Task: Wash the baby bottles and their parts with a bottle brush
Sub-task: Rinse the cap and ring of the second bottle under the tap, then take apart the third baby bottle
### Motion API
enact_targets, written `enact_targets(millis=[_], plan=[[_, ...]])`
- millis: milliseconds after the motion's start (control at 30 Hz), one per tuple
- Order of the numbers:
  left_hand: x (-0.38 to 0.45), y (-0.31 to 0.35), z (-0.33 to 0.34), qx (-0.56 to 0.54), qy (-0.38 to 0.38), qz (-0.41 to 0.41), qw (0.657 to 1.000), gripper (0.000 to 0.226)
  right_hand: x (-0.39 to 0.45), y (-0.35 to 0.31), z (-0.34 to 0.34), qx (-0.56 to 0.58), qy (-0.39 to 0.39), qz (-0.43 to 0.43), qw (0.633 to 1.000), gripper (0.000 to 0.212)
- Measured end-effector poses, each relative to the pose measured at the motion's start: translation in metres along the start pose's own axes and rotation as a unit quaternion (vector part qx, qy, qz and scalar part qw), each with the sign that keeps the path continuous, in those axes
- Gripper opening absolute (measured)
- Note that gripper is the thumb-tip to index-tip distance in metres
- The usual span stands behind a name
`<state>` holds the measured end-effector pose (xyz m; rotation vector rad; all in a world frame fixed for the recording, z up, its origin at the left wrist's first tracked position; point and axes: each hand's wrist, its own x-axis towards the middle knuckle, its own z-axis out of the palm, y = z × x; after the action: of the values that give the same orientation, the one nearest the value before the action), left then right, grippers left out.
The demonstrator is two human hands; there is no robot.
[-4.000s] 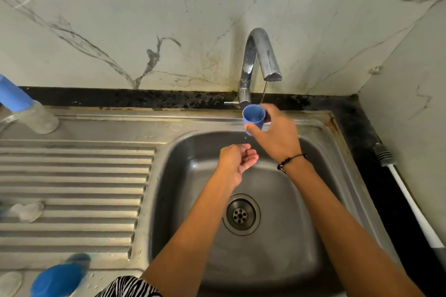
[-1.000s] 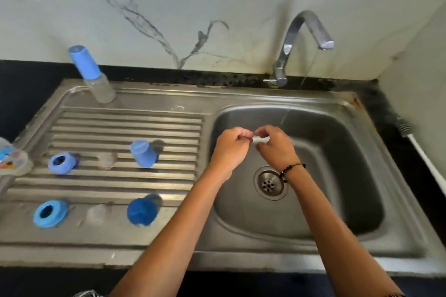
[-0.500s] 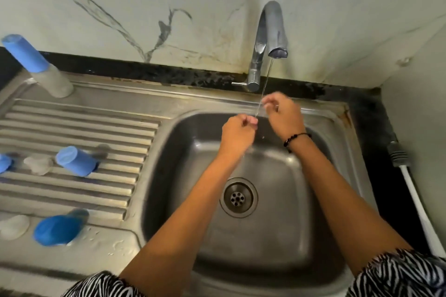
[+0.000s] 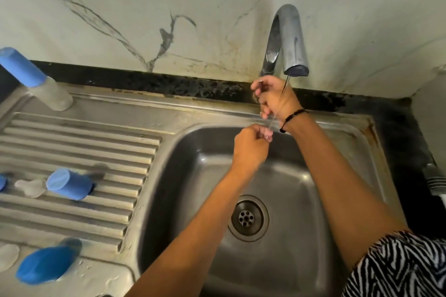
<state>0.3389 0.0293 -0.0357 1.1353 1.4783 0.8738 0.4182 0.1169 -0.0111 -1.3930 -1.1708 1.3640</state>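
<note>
1. The left hand (image 4: 251, 149) hung over the back of the sink basin (image 4: 313, 200) with its fingers curled together around something small and clear at the fingertips. It was probably a teat or valve, too small and blurred to name. A thin stream from the faucet (image 4: 287, 41) fell onto it.
2. The right hand (image 4: 275, 99) was raised at the base of the faucet, fingers curled as if on the tap lever. I could not tell whether it really gripped the lever or held a part of its own.
3. The other bottle parts lay on the ribbed drainboard (image 4: 79, 142): a blue cap (image 4: 68, 184) on its side, a clear teat (image 4: 31, 187) just beside it, another blue cap (image 4: 43, 266) near the front edge with a clear piece (image 4: 8, 257) beside it, and a capped bottle (image 4: 36, 79) at the back corner.
4. No bottle brush was clearly in view.
5. Risks, as I judged them: the wet clear part could slip from the pinch and drop toward the drain (image 4: 247, 217), directly below. The blue cap lying on its side could roll along the ribs. Turning the tap further could splash the stream off the fingers.
</note>
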Motion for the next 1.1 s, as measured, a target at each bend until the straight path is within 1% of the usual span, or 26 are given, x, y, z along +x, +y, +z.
enact_targets(millis=[33, 67, 133, 233, 267, 300, 333, 367, 400, 433, 467, 500, 533, 567, 600, 667, 700, 733, 767, 800, 833, 867, 933, 967, 1033, 1100], plan=[[-0.001, 0.001, -0.002, 0.001, -0.001, 0.002, 1.0, 0.031, -0.003, 0.005, -0.002, 0.073, 0.013, -0.001, 0.997, 0.033], [-0.003, 0.001, -0.003, 0.0, -0.001, 0.004, 1.0, 0.03, -0.008, 0.01, -0.004, 0.09, 0.024, -0.022, 0.995, 0.038], [-0.007, 0.001, -0.005, -0.001, 0.002, 0.004, 1.0, 0.029, -0.018, 0.016, -0.006, 0.062, 0.044, -0.059, 0.995, 0.048], [-0.014, 0.004, -0.012, -0.001, 0.008, 0.015, 1.0, 0.029, -0.032, 0.013, -0.005, 0.004, 0.041, -0.041, 0.998, 0.062], [-0.019, 0.005, -0.015, -0.001, 0.011, 0.025, 1.0, 0.028, -0.038, 0.012, -0.005, -0.033, 0.043, -0.036, 0.998, 0.066], [-0.024, 0.008, -0.018, -0.004, 0.016, 0.04, 0.999, 0.026, -0.043, 0.011, -0.004, -0.097, 0.058, -0.039, 0.993, 0.068], [-0.029, 0.011, -0.021, -0.007, 0.024, 0.062, 0.998, 0.023, -0.05, 0.012, -0.004, -0.171, 0.09, -0.057, 0.979, 0.066], [-0.037, 0.015, -0.025, -0.006, 0.038, 0.088, 0.995, 0.02, -0.059, 0.013, -0.001, -0.231, 0.132, -0.087, 0.96, 0.061], [-0.042, 0.018, -0.029, -0.003, 0.052, 0.112, 0.992, 0.019, -0.069, 0.015, 0.003, -0.26, 0.163, -0.117, 0.945, 0.053], [-0.048, 0.019, -0.034, 0.008, 0.059, 0.127, 0.99, 0.018, -0.077, 0.016, 0.008, -0.273, 0.166, -0.129, 0.939, 0.044], [-0.05, 0.019, -0.038, 0.027, 0.055, 0.129, 0.99, 0.018, -0.083, 0.016, 0.014, -0.277, 0.143, -0.121, 0.942, 0.035], [-0.052, 0.019, -0.043, 0.055, 0.039, 0.113, 0.991, 0.017, -0.087, 0.015, 0.02, -0.282, 0.101, -0.097, 0.949, 0.026], [-0.055, 0.017, -0.049, 0.083, 0.02, 0.087, 0.993, 0.017, -0.092, 0.015, 0.027, -0.292, 0.065, -0.078, 0.951, 0.022], [-0.057, 0.015, -0.056, 0.1, 0.009, 0.072, 0.992, 0.019, -0.096, 0.013, 0.033, -0.307, 0.055, -0.082, 0.947, 0.022], [-0.06, 0.014, -0.064, 0.101, 0.011, 0.073, 0.992, 0.023, -0.099, 0.009, 0.042, -0.316, 0.067, -0.102, 0.941, 0.024], [-0.069, 0.018, -0.081, 0.058, 0.055, 0.117, 0.99, 0.031, -0.105, -0.002, 0.058, -0.317, 0.118, -0.178, 0.924, 0.023], [-0.072, 0.021, -0.093, 0.042, 0.077, 0.135, 0.987, 0.032, -0.107, -0.005, 0.068, -0.336, 0.126, -0.201, 0.911, 0.022], [-0.071, 0.023, -0.104, 0.046, 0.076, 0.137, 0.987, 0.033, -0.107, -0.009, 0.077, -0.374, 0.114, -0.199, 0.898, 0.022], [-0.069, 0.024, -0.117, 0.081, 0.05, 0.123, 0.988, 0.033, -0.105, -0.011, 0.089, -0.44, 0.078, -0.161, 0.88, 0.022], [-0.066, 0.024, -0.127, 0.134, 0.009, 0.091, 0.987, 0.033, -0.104, -0.011, 0.099, -0.505, 0.036, -0.11, 0.855, 0.022], [-0.066, 0.022, -0.137, 0.173, -0.024, 0.063, 0.983, 0.033, -0.104, -0.011, 0.108, -0.542, 0.011, -0.079, 0.836, 0.021], [-0.064, 0.021, -0.15, 0.184, -0.042, 0.051, 0.981, 0.034, -0.102, -0.014, 0.12, -0.551, 0.013, -0.074, 0.831, 0.021], [-0.061, 0.022, -0.181, 0.156, -0.046, 0.069, 0.984, 0.039, -0.097, -0.023, 0.148, -0.512, 0.048, -0.097, 0.852, 0.022], [-0.059, 0.025, -0.199, 0.152, -0.041, 0.081, 0.984, 0.039, -0.094, -0.03, 0.164, -0.5, 0.056, -0.109, 0.857, 0.021], [-0.051, 0.03, -0.24, 0.162, -0.021, 0.094, 0.982, 0.037, -0.087, -0.047, 0.203, -0.504, 0.045, -0.125, 0.853, 0.019], [-0.038, 0.033, -0.287, 0.178, 0.016, 0.105, 0.978, 0.035, -0.078, -0.064, 0.249, -0.505, 0.02, -0.135, 0.852, 0.025]])
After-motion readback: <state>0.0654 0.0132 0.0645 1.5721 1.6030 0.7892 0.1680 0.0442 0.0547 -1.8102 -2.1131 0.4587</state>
